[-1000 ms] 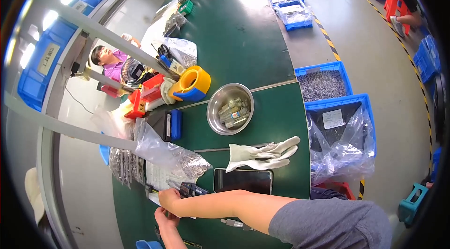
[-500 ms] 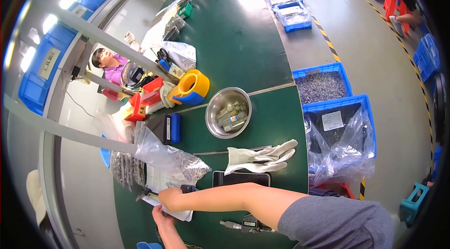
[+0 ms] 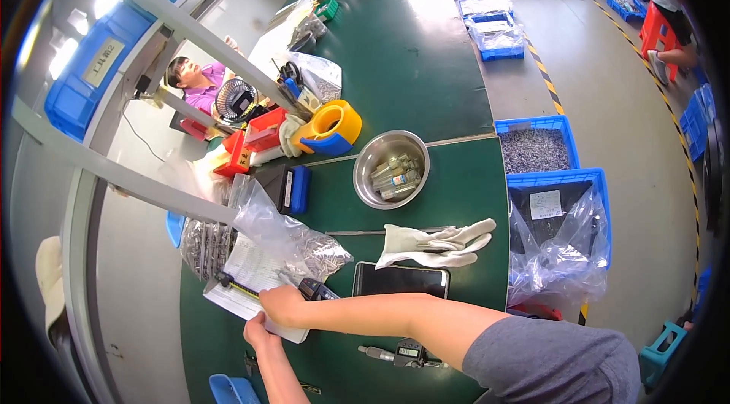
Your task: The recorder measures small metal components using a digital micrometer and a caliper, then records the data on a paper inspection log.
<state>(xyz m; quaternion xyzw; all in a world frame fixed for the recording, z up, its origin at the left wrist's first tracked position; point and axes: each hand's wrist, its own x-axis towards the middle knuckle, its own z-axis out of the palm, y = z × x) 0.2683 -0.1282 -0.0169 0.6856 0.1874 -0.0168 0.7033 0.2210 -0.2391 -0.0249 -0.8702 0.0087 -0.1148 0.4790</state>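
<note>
A stack of printed papers [image 3: 255, 263] lies on the green table in front of me. My left hand [image 3: 261, 332] is at its near edge, thumb on top, gripping the sheets. Just above it, my right hand [image 3: 283, 306] is curled over the papers; its fingertips are hidden. A digital caliper [image 3: 316, 289] lies beside the right hand, its dark display part showing. On the other side of that hand, a dark strip with a yellow stretch [image 3: 237, 284] crosses the papers; whether it belongs to the caliper I cannot tell. A digital micrometer [image 3: 408, 353] rests below my right forearm.
Past the papers sit clear bags of small metal parts [image 3: 323, 252]. A phone [image 3: 401, 280], white gloves [image 3: 437, 244] and a steel bowl [image 3: 391, 170] holding small packs stand to the right. Blue crates [image 3: 559, 176] flank the table. Across it, a person [image 3: 201, 84] sits behind a fan.
The view has shifted, so the table's things appear farther right and mostly higher. More of the papers' near-left part shows beside my hands. Both hands stay close together at the sheets.
</note>
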